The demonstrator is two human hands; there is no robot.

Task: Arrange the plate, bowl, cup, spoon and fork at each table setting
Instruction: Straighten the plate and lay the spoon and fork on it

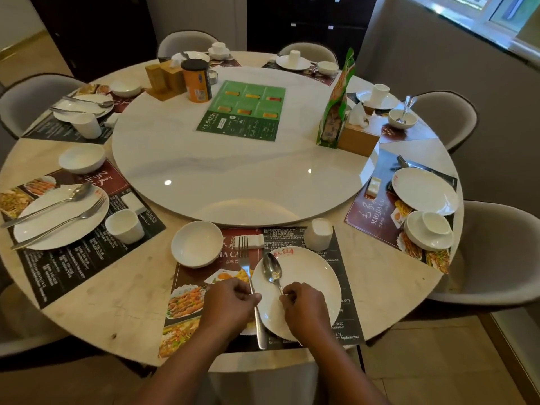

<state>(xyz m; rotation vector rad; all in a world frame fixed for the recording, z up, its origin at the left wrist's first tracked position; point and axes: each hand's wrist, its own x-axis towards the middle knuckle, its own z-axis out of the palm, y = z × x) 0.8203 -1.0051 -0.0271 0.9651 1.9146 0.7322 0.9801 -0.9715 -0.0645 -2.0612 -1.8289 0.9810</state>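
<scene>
Right now my right hand (305, 306) pinches the spoon (272, 271) by the end of its handle, fingers curled tight. The spoon's head lies face up on the left part of the plate (312, 276), pointing far. My left hand (230, 302) grips the fork (247, 268) partway down its handle. The fork runs along the plate's left rim, its prongs reaching far over the placemat (347, 276) and close to a small white packet (249, 240).

I judge the fork to be the weak point. Its handle seems to ride on or against the plate's rim, and its near end sits close to the table's near edge. If I let go while it is half propped, it could rock, slide off the rim and clatter toward me. The spoon rests on smooth glaze, so a careless release might let it skate or swing crooked.

Both hands crowd the plate's near left side, and a push there would shift the plate far. The cup (320, 233) stands just beyond the far rim — a shove could knock it. I cannot tell whether it stands mouth up or mouth down. The bowl (197, 244) sits far left of the fork, apart from it and less exposed, though a wide sweep of the prongs could clip it or the packet.
</scene>
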